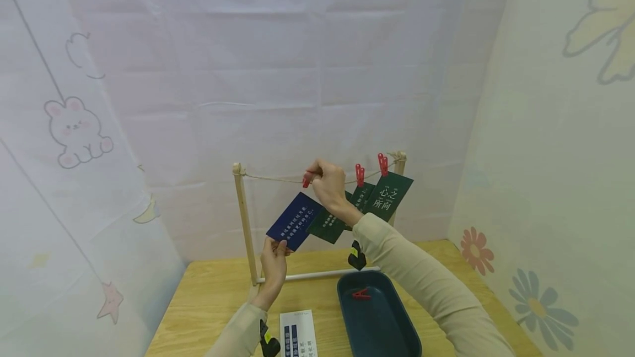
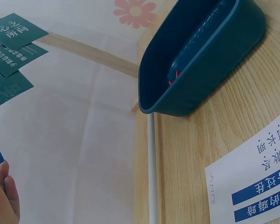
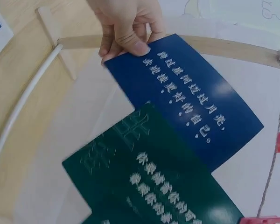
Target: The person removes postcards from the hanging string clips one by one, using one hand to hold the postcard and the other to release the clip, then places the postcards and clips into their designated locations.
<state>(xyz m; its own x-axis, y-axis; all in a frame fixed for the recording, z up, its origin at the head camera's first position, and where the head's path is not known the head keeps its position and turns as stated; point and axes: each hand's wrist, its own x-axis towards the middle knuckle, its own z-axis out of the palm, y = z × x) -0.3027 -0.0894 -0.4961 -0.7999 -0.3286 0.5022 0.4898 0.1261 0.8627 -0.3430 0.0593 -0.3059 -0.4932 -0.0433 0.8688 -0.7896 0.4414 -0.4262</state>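
Observation:
My left hand [image 1: 274, 262] pinches the lower left corner of a dark blue card [image 1: 294, 220] with white writing, thumb in front. The card is tilted below the twine [image 1: 270, 179]. At the twine my right hand [image 1: 329, 182] pinches a red clothespin [image 1: 306, 179], just above the blue card's top corner. A green card [image 3: 130, 158] overlaps the blue card's edge in the right wrist view. Further right, more green cards [image 1: 387, 196] hang tilted, with red clothespins [image 1: 360, 175] above them on the twine.
The twine runs between two wooden posts [image 1: 244, 219], joined low down by a white rod [image 1: 317, 275]. A dark teal tray [image 1: 415, 340] on the wooden table [image 1: 198, 302] holds a red clothespin [image 1: 361, 293]. Left of it lies a white card [image 1: 297, 321] with blue stripes.

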